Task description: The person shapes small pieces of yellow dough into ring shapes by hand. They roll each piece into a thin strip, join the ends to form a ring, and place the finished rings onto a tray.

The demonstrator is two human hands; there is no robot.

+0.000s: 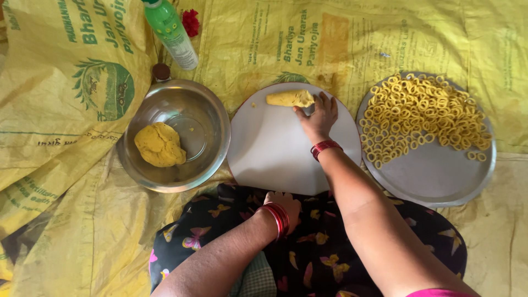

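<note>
Dough roll (290, 98) lies at far edge of round white board (275, 154), right hand (318, 116) open, fingertips touching its end, placed for rolling. Nearest, left hand (284, 208) rests loosely curled on patterned lap, holding nothing. Beyond: steel bowl (212, 118) keeps spare dough lump (159, 144) within reach; steel plate (434, 176) collects small dough rings (421, 115). Green bottle (170, 33) farthest, on yellow sacking (66, 165).

Bowl (214, 118): polished steel, glossy, reflective.
Tray (434, 176): dull grey metal, smooth, matt sheen.
Round board (275, 148): white, smooth, matt.
Dough roll (290, 98): soft yellow dough, matt, slightly rough.
Dough lump (159, 144): same dough, uneven surface.
Ground sheet (66, 181): woven yellow plastic sacking, creased.
Bottle (171, 33): glossy green plastic.
Bangles (325, 147): shiny red.
</note>
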